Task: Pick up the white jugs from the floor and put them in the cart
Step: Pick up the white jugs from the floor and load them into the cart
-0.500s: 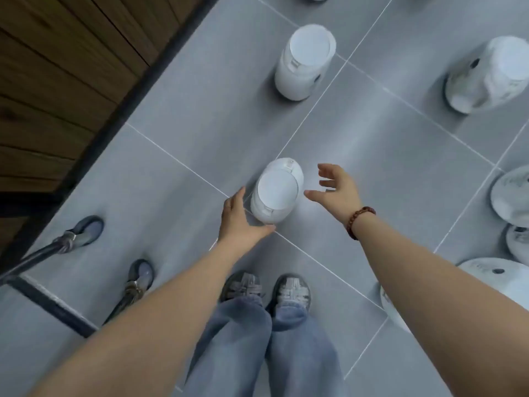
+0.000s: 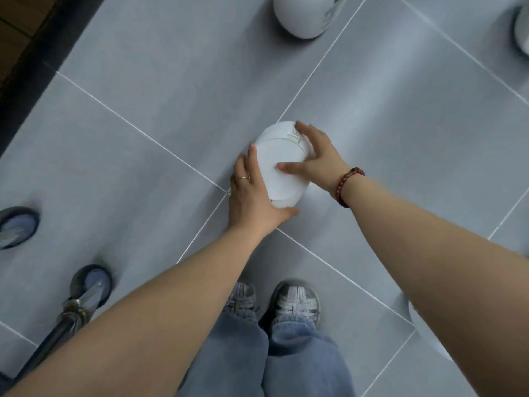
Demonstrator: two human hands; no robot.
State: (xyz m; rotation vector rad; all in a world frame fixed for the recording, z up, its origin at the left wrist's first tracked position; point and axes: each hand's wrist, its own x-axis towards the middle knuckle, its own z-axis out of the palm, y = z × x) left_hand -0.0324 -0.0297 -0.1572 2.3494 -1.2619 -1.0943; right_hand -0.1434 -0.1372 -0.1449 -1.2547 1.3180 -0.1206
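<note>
We see the left hand curled round the near side of the white jug, its fingertips hidden behind the body. The right hand grips the far rim, thumb across the flat top. The jug stands on the grey tiled floor. Another jug is cut off at the top edge; two cart casters show at left.

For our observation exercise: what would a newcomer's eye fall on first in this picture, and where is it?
First, the white jug at the centre of the grey tiled floor, clasped between the left hand and the right hand, which wears a red bead bracelet. Next, the cart wheels at lower left, and another white jug at the top edge.
</note>
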